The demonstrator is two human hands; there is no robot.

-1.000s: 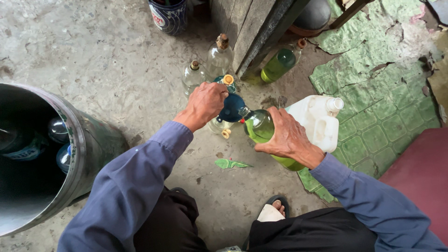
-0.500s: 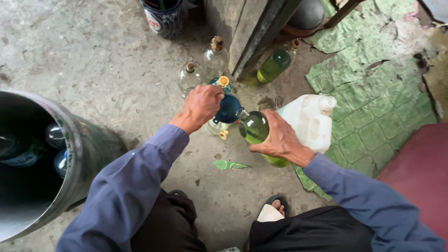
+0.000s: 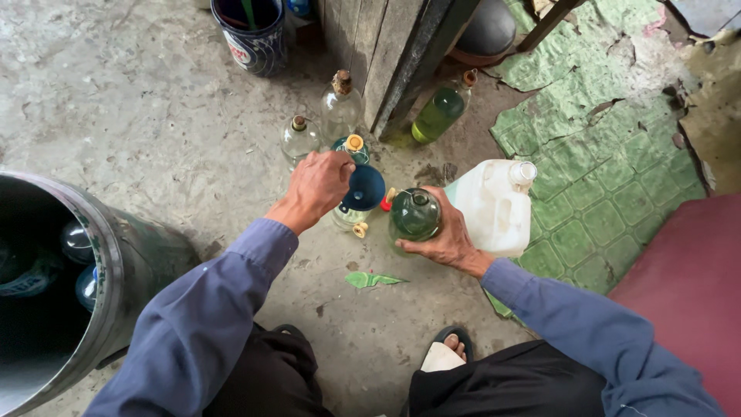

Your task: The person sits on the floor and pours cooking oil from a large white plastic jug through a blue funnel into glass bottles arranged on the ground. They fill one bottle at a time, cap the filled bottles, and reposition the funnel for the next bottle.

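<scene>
- Left hand (image 3: 318, 184) closed around the rim of a blue funnel (image 3: 363, 188), held over the clear bottles on the concrete floor (image 3: 154, 116).
- Right hand (image 3: 446, 235) wrapped round a bottle of green liquid (image 3: 414, 216), upright on the floor, mouth open, just beside the funnel.
- White plastic jug (image 3: 494, 205) touching the right hand's far side, partly on a cracked green mat (image 3: 610, 185).
- Two corked clear bottles (image 3: 299, 139) near the left hand; another green-filled bottle (image 3: 440, 112) leaning by a wooden post (image 3: 401, 54).
- Dark drum (image 3: 116, 255) at left, bottles inside.
- Blue bucket (image 3: 251, 35) farther off, at top.
- Green scrap (image 3: 370, 279) on the floor between the forearms.
</scene>
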